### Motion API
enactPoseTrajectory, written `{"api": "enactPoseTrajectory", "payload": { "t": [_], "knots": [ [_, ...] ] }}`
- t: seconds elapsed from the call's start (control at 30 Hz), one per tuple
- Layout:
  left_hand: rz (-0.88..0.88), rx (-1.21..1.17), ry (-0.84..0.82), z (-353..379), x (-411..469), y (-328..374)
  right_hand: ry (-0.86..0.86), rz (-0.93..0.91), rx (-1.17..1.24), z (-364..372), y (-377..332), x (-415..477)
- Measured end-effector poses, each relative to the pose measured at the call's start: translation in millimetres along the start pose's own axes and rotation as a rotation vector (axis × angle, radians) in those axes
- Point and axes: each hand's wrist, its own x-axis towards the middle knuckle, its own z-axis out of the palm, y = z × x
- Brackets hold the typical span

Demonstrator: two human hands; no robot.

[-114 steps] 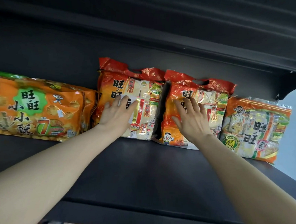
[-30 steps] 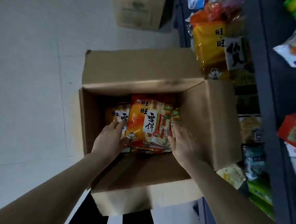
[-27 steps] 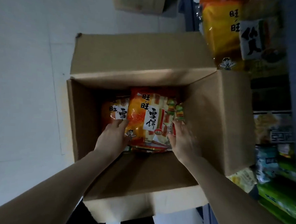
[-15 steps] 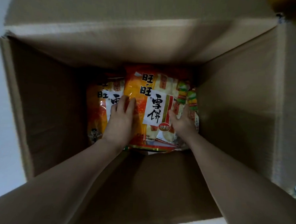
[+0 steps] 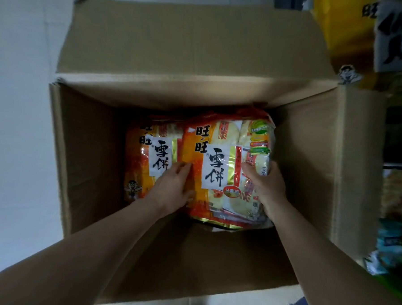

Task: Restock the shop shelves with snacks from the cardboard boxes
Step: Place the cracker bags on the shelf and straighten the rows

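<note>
left grip curled round snack bag left edge | right grip clasping its right edge | bag inside open cardboard box | second bag just left

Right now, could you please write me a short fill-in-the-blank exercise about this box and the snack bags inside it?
1. The open box holding the snack bags is made of ___.
2. The number of snack bags visible inside it is ___.
3. The left hand and the right hand both grip the top bag, which lies nearer the box's ___ wall.
4. The other bag shows black characters on a ___ panel.

Missing words: cardboard; two; right; white.
</note>
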Motion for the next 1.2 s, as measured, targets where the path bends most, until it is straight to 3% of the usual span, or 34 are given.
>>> {"api": "enactPoseTrajectory", "payload": {
  "t": [0.17,0.4,0.5,0.73,0.87,1.0,1.2],
  "knots": [
    [-0.078,0.014,-0.033,-7.9,-23.2,6.1,0.339,-0.132,-0.327,-33.6,-23.1,-44.8],
    [-0.155,0.139,-0.084,-17.7,-14.5,-9.3,0.454,-0.280,-0.518,-17.5,-17.7,-57.7],
    [-0.093,0.282,-0.107,-8.5,1.9,-16.5,0.505,-0.289,-0.539,-7.7,-13.2,-49.1],
    [0.275,0.944,-0.219,14.0,85.3,12.8,0.544,-0.294,-0.636,-15.0,-0.8,-29.9],
    [0.293,1.251,-0.259,12.4,110.1,28.0,0.547,-0.287,-0.636,-19.5,0.4,-23.6],
    [0.343,1.368,-0.237,-8.3,95.3,46.2,0.512,-0.262,-0.632,-18.2,-4.0,-31.7],
    [0.411,1.317,-0.201,-61.9,40.7,49.7,0.414,-0.299,-0.585,-24.7,-21.5,-71.3]
  ]
}}
